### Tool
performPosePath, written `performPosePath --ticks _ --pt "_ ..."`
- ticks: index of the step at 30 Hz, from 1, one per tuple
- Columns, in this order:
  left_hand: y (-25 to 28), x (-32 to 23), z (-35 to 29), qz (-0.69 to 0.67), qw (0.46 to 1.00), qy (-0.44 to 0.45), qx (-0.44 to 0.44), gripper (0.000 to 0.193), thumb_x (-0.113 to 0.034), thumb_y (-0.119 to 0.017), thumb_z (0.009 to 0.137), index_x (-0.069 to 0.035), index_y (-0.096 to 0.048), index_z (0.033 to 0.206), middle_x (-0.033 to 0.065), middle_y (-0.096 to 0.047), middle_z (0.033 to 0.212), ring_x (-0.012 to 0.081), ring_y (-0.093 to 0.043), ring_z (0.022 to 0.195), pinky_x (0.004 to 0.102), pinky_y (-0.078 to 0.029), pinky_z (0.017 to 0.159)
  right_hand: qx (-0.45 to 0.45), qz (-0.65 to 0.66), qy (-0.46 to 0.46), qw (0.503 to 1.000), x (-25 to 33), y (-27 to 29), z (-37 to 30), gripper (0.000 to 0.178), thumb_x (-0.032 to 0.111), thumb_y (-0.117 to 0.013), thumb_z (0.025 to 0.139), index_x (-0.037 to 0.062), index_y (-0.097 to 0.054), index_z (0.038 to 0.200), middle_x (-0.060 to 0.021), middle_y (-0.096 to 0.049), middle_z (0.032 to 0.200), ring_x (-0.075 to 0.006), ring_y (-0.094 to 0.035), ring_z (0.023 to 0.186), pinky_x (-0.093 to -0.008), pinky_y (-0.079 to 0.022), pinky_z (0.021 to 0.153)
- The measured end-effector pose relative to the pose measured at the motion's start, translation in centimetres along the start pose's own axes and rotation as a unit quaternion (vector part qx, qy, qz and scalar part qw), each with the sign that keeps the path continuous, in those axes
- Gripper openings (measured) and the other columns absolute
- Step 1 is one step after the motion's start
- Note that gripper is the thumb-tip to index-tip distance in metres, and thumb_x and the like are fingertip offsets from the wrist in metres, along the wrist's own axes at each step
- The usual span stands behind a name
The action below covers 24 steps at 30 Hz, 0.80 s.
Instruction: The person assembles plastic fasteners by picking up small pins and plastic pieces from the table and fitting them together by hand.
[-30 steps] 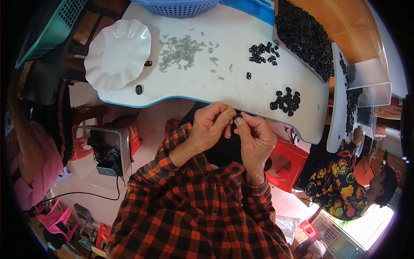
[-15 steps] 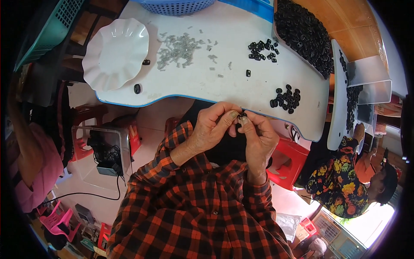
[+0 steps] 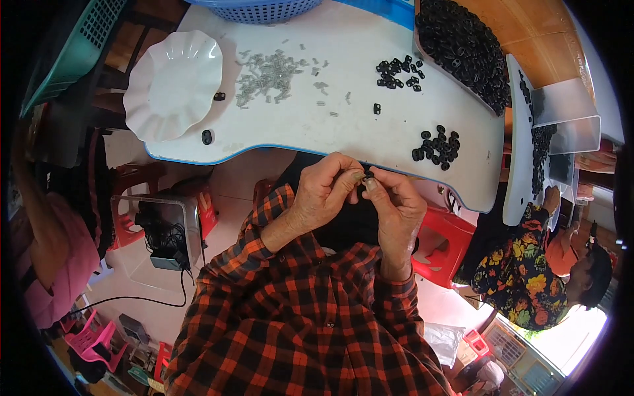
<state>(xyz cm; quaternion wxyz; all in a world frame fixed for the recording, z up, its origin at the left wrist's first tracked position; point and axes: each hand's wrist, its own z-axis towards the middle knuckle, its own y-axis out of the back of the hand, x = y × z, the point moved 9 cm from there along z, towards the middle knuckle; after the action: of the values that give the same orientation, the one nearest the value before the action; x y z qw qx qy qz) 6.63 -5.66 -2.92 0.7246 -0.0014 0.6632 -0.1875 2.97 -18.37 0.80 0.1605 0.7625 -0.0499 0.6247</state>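
At the front edge of the white table (image 3: 304,129), my left hand (image 3: 327,188) and my right hand (image 3: 394,206) meet fingertip to fingertip. Both are closed in a pinch on one small black plastic piece (image 3: 368,175), mostly hidden by the fingers. Beyond them lies a loose group of black oval pieces (image 3: 437,146) to the right. Farther back is a group of black rectangular two-holed pieces (image 3: 399,71), with a single one (image 3: 377,108) nearer. Small clear plastic pieces (image 3: 267,78) are scattered left of the middle.
A white scalloped plate (image 3: 173,86) is at the table's left, with a black piece (image 3: 207,136) near it. A tray of black pieces (image 3: 462,53) and a blue basket (image 3: 261,12) stand at the back. Co-workers sit left and right (image 3: 522,274). A red stool (image 3: 444,244) is close by.
My hands stay together on the small black piece, with only slight finger movement. The view has shifted a little; the things on the table look unchanged.
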Motion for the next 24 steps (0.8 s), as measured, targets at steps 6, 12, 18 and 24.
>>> performPosePath --ticks 6,12,18,24 --pt "0.1 -0.3 0.0 0.019 1.0 -0.016 -0.016 0.009 -0.006 -0.053 0.093 0.002 -0.055 0.089 0.0043 -0.059 0.067 0.0064 -0.056 0.053 0.0197 -0.044 0.045 -0.006 -0.024 0.009 1.0 0.2 0.1 -0.1 0.016 0.0 -0.066 0.083 -0.0006 -0.065 0.098 -0.0023 -0.065 0.081 -0.0057 -0.058 0.073 -0.0185 -0.046 0.066" --pt "0.1 0.2 -0.2 0.0 1.0 0.001 -0.023 0.012 -0.008 -0.052 0.094 0.002 -0.054 0.088 0.0032 -0.056 0.065 0.0059 -0.053 0.05 0.0199 -0.042 0.043 -0.025 -0.044 0.042 0.998 0.2 0.0 -0.4 0.013 -0.001 -0.066 0.082 -0.0005 -0.066 0.095 -0.0023 -0.063 0.078 -0.0057 -0.057 0.071 -0.0187 -0.046 0.064" --pt "0.2 0.2 -0.2 0.004 0.999 0.023 -0.022 0.014 -0.01 -0.05 0.095 0.001 -0.054 0.087 0.0023 -0.055 0.063 0.0052 -0.052 0.049 0.0197 -0.041 0.042 -0.034 -0.095 0.115 0.988 1.0 -0.3 -0.6 0.013 -0.004 -0.066 0.08 -0.0006 -0.065 0.093 -0.0042 -0.062 0.079 -0.0066 -0.056 0.068 -0.0197 -0.046 0.062" --pt "0.2 0.2 -0.1 0.012 0.999 0.027 -0.027 0.015 -0.011 -0.049 0.095 0.001 -0.053 0.087 0.0023 -0.055 0.063 0.0056 -0.054 0.049 0.0193 -0.043 0.042 -0.037 -0.151 0.193 0.969 2.6 -1.3 -0.7 0.012 -0.005 -0.066 0.08 -0.0015 -0.064 0.092 -0.006 -0.062 0.079 -0.0076 -0.057 0.065 -0.0209 -0.046 0.058"
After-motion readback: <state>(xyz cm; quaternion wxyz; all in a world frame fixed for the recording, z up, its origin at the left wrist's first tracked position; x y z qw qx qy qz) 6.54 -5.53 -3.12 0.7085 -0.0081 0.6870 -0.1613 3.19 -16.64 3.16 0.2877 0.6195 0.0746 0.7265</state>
